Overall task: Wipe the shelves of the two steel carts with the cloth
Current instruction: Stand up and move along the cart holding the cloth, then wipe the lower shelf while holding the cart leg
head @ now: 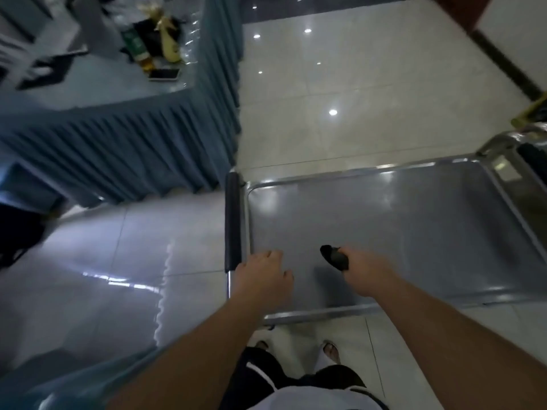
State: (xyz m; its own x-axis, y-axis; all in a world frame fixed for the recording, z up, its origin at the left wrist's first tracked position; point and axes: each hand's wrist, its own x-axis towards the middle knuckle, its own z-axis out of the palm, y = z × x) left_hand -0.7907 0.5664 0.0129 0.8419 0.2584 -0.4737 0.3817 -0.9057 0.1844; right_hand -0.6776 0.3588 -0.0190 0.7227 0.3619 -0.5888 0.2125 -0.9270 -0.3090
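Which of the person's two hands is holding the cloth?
The right hand grips the dark cloth above the cart's top shelf. The left hand holds nothing; it sits by the shelf's corner near the black handle.

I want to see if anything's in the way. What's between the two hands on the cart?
Nothing: in the head view only bare steel top shelf shows between the left hand and the right hand, which grips the dark cloth.
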